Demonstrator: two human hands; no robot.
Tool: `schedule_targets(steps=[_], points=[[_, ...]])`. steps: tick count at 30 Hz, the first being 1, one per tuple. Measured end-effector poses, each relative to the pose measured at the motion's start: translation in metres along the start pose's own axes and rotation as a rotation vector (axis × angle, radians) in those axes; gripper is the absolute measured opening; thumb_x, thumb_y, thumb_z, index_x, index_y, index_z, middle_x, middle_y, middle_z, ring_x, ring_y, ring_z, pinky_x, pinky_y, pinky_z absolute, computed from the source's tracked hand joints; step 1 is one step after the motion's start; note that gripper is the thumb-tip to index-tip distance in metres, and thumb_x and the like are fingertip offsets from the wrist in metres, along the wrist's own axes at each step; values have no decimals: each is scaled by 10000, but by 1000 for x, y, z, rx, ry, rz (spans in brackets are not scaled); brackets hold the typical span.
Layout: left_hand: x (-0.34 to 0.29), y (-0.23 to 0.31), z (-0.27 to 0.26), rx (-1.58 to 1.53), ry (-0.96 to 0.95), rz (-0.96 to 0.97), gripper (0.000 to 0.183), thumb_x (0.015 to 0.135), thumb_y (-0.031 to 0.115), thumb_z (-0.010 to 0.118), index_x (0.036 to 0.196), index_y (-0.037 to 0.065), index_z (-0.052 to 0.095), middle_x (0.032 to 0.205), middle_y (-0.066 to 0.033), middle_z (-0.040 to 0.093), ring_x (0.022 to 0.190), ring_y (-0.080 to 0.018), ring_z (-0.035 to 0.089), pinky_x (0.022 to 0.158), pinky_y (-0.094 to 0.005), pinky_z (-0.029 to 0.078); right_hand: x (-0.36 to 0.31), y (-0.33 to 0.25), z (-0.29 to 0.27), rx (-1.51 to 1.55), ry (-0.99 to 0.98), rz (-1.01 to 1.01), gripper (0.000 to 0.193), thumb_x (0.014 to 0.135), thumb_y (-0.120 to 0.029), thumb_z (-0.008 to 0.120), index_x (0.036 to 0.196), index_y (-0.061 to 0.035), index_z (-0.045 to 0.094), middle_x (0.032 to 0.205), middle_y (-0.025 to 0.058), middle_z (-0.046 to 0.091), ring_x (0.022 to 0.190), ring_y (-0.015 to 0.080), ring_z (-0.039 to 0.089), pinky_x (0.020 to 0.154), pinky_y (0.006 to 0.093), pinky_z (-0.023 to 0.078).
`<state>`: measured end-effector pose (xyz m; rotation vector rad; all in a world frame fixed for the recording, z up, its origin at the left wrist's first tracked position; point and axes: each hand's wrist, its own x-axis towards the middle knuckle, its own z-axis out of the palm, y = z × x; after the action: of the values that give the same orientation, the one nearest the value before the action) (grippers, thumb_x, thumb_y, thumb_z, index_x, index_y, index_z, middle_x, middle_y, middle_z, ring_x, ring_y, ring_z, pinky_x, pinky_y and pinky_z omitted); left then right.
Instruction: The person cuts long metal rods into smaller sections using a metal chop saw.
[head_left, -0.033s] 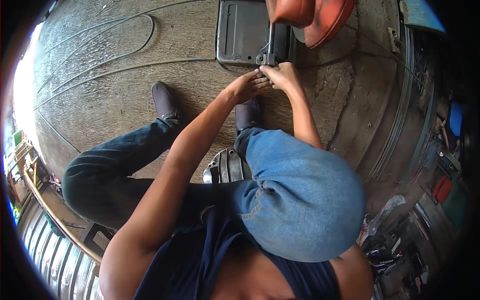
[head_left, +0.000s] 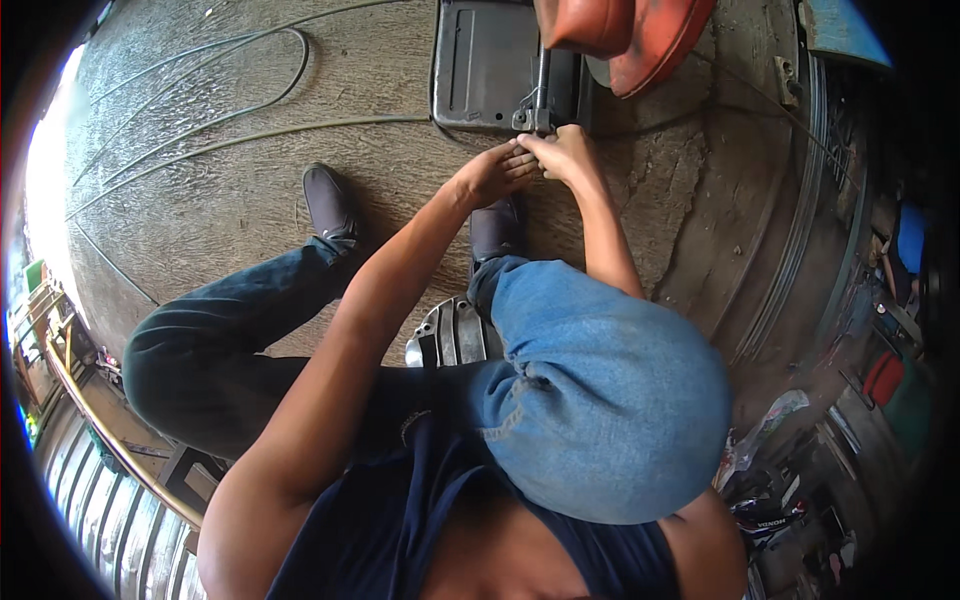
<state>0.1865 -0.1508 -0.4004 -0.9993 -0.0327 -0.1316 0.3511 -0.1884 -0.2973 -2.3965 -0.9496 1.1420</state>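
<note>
A floor machine with a dark metal base (head_left: 478, 70) and an orange guard (head_left: 660, 45) stands ahead of me. It looks like a cut-off saw. A metal screw rod (head_left: 543, 85) runs along its base to a small clamp block (head_left: 531, 119) at the near edge. Just below that block, my left hand (head_left: 490, 173) has its fingers stretched to the right. From the right, my right hand (head_left: 566, 156) meets it, thumb pointing left and fingers curled. Whatever lies between the two hands is hidden.
Black cable (head_left: 290, 95) loops over the rough floor at left. A finned metal casing (head_left: 455, 332) sits under my raised leg. Long metal rods (head_left: 795, 255) lie along the right side, near a clear plastic bag (head_left: 785, 408). Corrugated sheet (head_left: 110, 510) stands at lower left.
</note>
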Motion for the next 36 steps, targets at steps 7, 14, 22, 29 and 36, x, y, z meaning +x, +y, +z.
schedule_targets(steps=[7, 14, 22, 29, 36], points=[[11, -3, -2, 716, 510, 666, 217, 977, 245, 506, 1105, 73, 543, 1138, -60, 593, 1118, -195, 541, 1051, -355, 387, 11, 6, 2, 190, -200, 146, 292, 713, -193, 766, 776, 74, 669, 652, 154, 652, 590, 197, 666, 543, 327, 509], [12, -12, 4, 790, 483, 704, 222, 962, 238, 551, 1088, 56, 545, 1092, -74, 615, 1095, -214, 561, 1039, -351, 407, 11, -5, -11, 323, -331, 170, 144, 766, -73, 682, 774, 69, 661, 685, 125, 640, 526, 173, 577, 450, 318, 427], [26, 4, -6, 703, 395, 585, 241, 971, 219, 509, 1114, 37, 576, 1127, -91, 638, 1100, -213, 573, 1030, -364, 404, 1, -29, 11, 125, -46, 416, 411, 734, -227, 535, 947, 100, 664, 856, 270, 673, 718, 339, 681, 625, 402, 537], [28, 28, -27, 866, 239, 522, 295, 962, 237, 491, 1145, 20, 571, 1175, -133, 622, 1104, -258, 570, 1034, -402, 376, -22, -46, 13, -177, 207, 242, 529, 663, -419, 780, 889, 52, 696, 933, 274, 674, 908, 385, 673, 801, 419, 536], [37, 24, -36, 791, 204, 703, 171, 967, 195, 509, 1052, 56, 560, 1033, -95, 637, 978, -217, 622, 907, -376, 504, -23, -41, 13, -122, 187, 152, 578, 593, -465, 839, 856, 31, 703, 881, 270, 679, 873, 382, 679, 782, 428, 537]])
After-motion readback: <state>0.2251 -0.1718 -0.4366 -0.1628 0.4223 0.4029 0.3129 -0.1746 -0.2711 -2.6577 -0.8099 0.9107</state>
